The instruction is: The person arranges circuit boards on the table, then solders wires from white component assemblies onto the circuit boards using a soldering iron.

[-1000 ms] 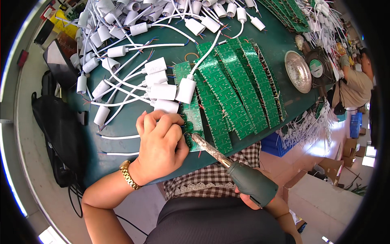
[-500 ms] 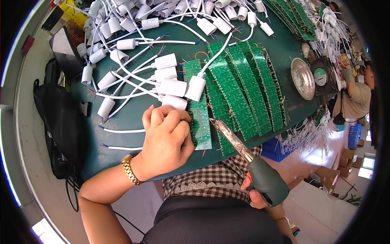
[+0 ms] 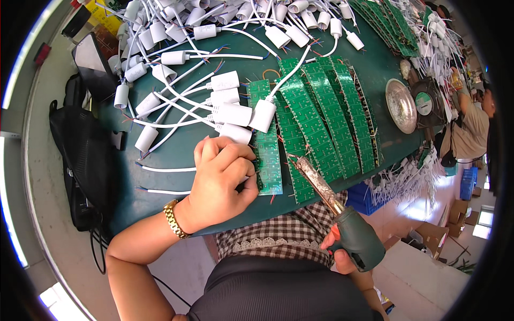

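Observation:
My left hand [image 3: 222,179], with a gold watch on its wrist, is closed with curled fingers at the left edge of a narrow green circuit board [image 3: 266,155]. Whatever it pinches is hidden by the fingers. White lamp sockets [image 3: 231,114] with cables lie along that board's upper left, just above the hand. One more socket [image 3: 262,116] rests across the board's right edge. In my right hand [image 3: 340,251] is a soldering iron [image 3: 353,235] with a dark green handle. Its tip points up and left, over the neighbouring green circuit boards [image 3: 316,117], right of the narrow one.
A pile of white sockets and cables [image 3: 214,16] covers the table's far side. A round metal dish [image 3: 400,106] and a solder wire reel [image 3: 423,103] stand at the right. A black bag [image 3: 80,155] sits at the left. Another person [image 3: 468,125] works at the far right.
The soldering iron's tip has shifted right, away from the narrow board's edge. My left hand stays in nearly the same place on the board. The whole view has shifted slightly.

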